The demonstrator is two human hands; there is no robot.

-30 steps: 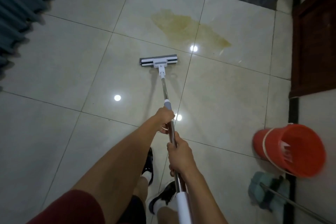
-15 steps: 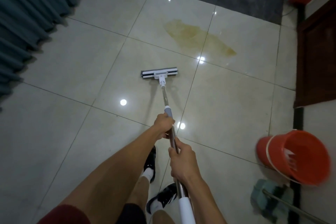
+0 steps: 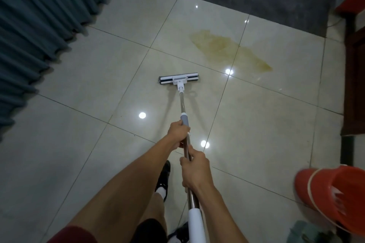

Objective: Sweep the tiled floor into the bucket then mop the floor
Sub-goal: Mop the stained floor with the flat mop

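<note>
Mop head (image 3: pixel 178 79) is lying flat at twelve o'clock, short of the yellow stain (image 3: pixel 229 50) at one; I'm clamping left hand (image 3: pixel 178 134) and right hand (image 3: pixel 195 171) around its pole (image 3: pixel 182 102) for leverage.

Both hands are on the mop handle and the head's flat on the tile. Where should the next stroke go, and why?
Probably push the mop head forward and to the right onto the yellowish stain. The stain lies just beyond the head, unwiped, and left hand and right hand already grip the handle.

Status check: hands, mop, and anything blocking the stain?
Left hand, right hand gripping steel mop pole. White flat mop head on tile, short of yellow-brown stain. Path clear; red bucket off right.
</note>
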